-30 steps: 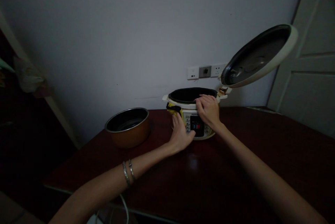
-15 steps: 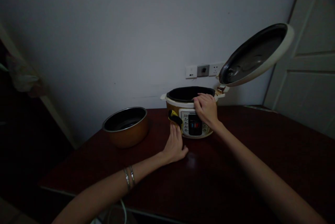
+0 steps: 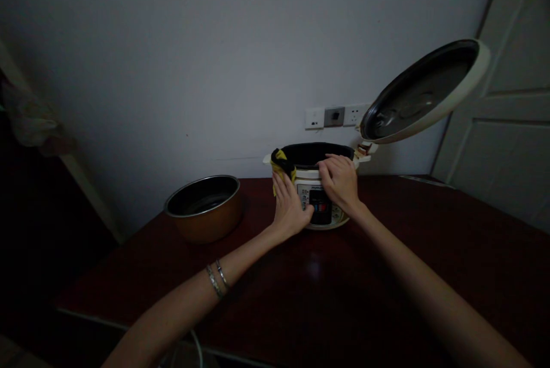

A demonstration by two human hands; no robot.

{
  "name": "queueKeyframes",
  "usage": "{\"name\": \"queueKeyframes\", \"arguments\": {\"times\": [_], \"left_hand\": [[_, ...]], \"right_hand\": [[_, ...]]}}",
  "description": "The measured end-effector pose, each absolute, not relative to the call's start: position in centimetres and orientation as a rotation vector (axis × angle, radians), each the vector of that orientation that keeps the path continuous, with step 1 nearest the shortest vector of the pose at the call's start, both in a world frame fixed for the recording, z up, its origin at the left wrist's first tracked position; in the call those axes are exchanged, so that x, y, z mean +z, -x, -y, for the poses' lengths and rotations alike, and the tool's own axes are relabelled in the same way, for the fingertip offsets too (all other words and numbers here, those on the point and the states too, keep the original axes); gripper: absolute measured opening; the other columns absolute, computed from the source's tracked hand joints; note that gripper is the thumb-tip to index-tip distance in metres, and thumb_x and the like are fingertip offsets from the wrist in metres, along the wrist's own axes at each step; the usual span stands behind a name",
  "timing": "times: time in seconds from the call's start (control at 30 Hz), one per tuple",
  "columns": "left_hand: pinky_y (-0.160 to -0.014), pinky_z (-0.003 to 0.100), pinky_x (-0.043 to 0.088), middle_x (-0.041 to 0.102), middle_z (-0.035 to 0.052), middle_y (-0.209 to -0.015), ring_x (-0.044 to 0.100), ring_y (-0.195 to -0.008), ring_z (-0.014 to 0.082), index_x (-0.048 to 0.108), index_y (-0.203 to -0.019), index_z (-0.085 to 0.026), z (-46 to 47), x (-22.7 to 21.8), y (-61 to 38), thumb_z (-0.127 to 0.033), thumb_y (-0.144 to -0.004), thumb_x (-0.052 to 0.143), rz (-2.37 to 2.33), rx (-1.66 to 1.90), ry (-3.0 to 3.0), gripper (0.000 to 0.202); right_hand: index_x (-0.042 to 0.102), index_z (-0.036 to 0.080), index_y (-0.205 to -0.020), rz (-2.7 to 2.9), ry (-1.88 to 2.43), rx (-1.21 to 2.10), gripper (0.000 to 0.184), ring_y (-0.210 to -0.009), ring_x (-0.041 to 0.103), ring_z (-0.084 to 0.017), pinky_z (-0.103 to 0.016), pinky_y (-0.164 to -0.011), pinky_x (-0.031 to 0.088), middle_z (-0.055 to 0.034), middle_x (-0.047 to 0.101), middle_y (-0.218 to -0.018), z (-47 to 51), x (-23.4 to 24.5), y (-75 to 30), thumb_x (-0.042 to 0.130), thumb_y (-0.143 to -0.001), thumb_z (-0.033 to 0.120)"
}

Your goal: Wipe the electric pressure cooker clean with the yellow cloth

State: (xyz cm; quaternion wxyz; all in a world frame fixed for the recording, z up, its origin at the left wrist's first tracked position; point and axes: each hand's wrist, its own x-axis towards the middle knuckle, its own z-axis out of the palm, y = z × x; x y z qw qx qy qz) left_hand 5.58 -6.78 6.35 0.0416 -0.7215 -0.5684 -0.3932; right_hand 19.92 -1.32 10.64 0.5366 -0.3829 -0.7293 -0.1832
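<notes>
An electric cooker [image 3: 320,207] with a white rim and a front control panel stands on the table, its round lid [image 3: 429,93] swung up to the right. My left hand [image 3: 289,207] presses a yellow and black cloth [image 3: 282,163] against the cooker's front left side, at the rim. The fingers lie over the cloth and the thumb sticks out to the right. My right hand [image 3: 340,184] is closed over the cooker's front right rim, fingertips curled inward. The cooker's dark inside is hard to make out.
An orange-brown pot [image 3: 210,222] with a dark inside sits to the left on the dark red table [image 3: 275,299]. Wall sockets [image 3: 334,117] are behind the cooker. A pale cord [image 3: 197,345] hangs by the table's front edge, and a door [image 3: 515,98] stands at the right.
My left hand has slid the cloth up the cooker's front left side, from beside the panel to the rim. My right hand has stayed on the rim.
</notes>
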Motion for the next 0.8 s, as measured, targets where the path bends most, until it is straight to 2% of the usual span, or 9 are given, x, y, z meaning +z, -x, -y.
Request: {"name": "queueKeyframes", "arguments": {"times": [0.1,0.2,0.33,0.43,0.57,0.67,0.8], "left_hand": [[-0.113,0.046,0.0,-0.014,0.0302,-0.146,-0.02,-0.134,0.0326,0.0,-0.138,0.009,7.8,3.4,-6.0,-0.026,-0.064,0.054,1.941,-1.175,2.238,0.098],[-0.114,0.043,0.001,-0.011,0.0311,-0.146,-0.017,-0.135,0.0324,0.003,-0.137,0.011,8.5,1.1,-6.4,-0.023,-0.063,0.054,2.036,-1.173,2.292,0.096],[-0.114,0.043,0.004,-0.008,0.0319,-0.146,-0.013,-0.136,0.0328,0.003,-0.137,0.013,7.9,1.9,-6.0,-0.02,-0.065,0.052,2.074,-1.249,2.286,0.093],[-0.115,0.043,0.004,-0.007,0.0293,-0.148,-0.011,-0.137,0.0319,0.0,-0.139,0.01,6.1,5.1,-4.6,-0.016,-0.065,0.052,1.958,-1.313,2.244,0.093],[-0.115,0.043,0.006,-0.001,0.0186,-0.153,-0.006,-0.14,0.0274,0.001,-0.143,-0.003,3.7,8.4,-2.5,-0.009,-0.062,0.05,1.667,-1.396,2.202,0.095],[-0.115,0.044,0.006,-0.001,0.0146,-0.153,-0.006,-0.14,0.0269,-0.001,-0.144,-0.008,3.0,8.2,-2.2,-0.007,-0.06,0.049,1.601,-1.454,2.159,0.098],[-0.116,0.043,0.005,-0.005,0.0188,-0.152,-0.007,-0.139,0.0274,-0.005,-0.143,-0.003,3.9,5.6,-3.1,-0.008,-0.061,0.048,1.709,-1.468,2.146,0.097]], "right_hand": [[0.064,0.019,-0.076,1.733,0.905,-0.443,0.033,-0.104,0.057,-0.024,-0.042,-0.094,0.033,-0.0082,0.07,-0.085,1.3,10.6,-19.9,0.036,-0.09,0.028],[0.064,0.018,-0.075,1.735,0.907,-0.449,0.033,-0.104,0.058,-0.024,-0.041,-0.093,0.033,-0.0089,0.07,-0.085,1.3,10.6,-19.9,0.037,-0.09,0.028],[0.064,0.019,-0.076,1.738,0.909,-0.452,0.032,-0.104,0.057,-0.025,-0.042,-0.093,0.033,-0.0092,0.07,-0.087,1.3,10.6,-20.0,0.037,-0.09,0.029],[0.064,0.019,-0.077,1.741,0.905,-0.458,0.032,-0.105,0.057,-0.025,-0.042,-0.093,0.033,-0.0089,0.07,-0.087,1.3,10.6,-20.0,0.036,-0.09,0.028],[0.064,0.018,-0.077,1.737,0.925,-0.467,0.031,-0.106,0.056,-0.025,-0.041,-0.094,0.033,-0.0088,0.07,-0.087,1.4,10.5,-19.9,0.037,-0.09,0.028],[0.064,0.018,-0.077,1.737,0.935,-0.47,0.031,-0.106,0.056,-0.024,-0.041,-0.095,0.032,-0.009,0.07,-0.088,1.4,10.6,-19.9,0.037,-0.09,0.027],[0.063,0.019,-0.077,1.733,0.922,-0.465,0.031,-0.106,0.056,-0.024,-0.041,-0.095,0.032,-0.0085,0.07,-0.086,1.4,10.6,-19.8,0.037,-0.09,0.027]]}}
